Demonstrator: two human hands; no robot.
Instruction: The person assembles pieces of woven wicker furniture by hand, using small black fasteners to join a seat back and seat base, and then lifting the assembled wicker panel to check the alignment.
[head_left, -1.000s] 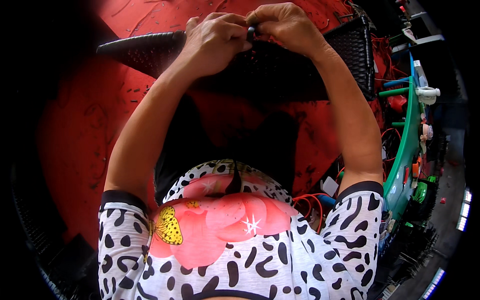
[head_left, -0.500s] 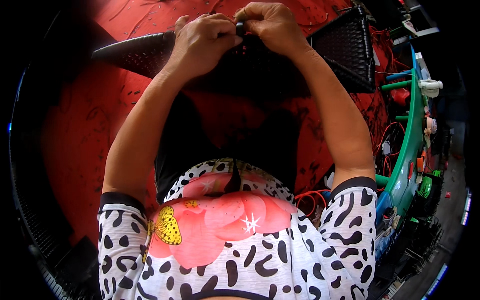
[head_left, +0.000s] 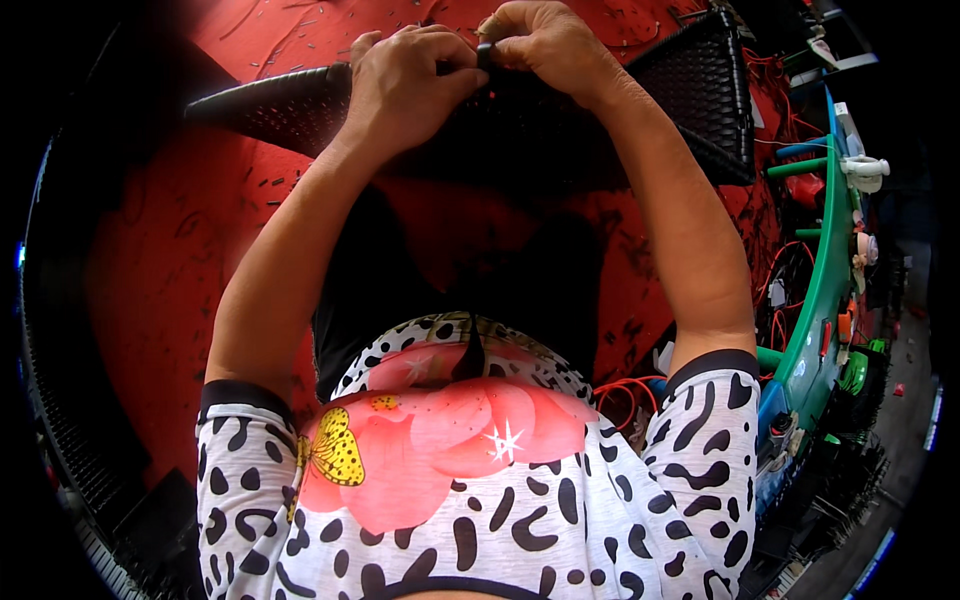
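A black woven wicker piece (head_left: 265, 108) stretches across the top of the view in front of me, its right end an open-weave wing. My left hand (head_left: 405, 90) is closed over its upper edge, with the thumb against a short black strip (head_left: 484, 55). On the other side of that strip, my right hand (head_left: 550, 45) pinches it between thumb and fingers. Both hands are close together at the wicker edge. Shadow hides much of the wicker below them.
Red sheeting (head_left: 180, 330) covers the floor, strewn with small dark scraps. To my right stands a green and blue plastic stool or table (head_left: 815, 290) bearing small items. Red cords (head_left: 625, 400) lie beside it. Dark bristly-looking material lines the far left.
My right hand has shifted slightly upward, and the black strip sits a little farther right. My left hand keeps its place on the wicker edge.
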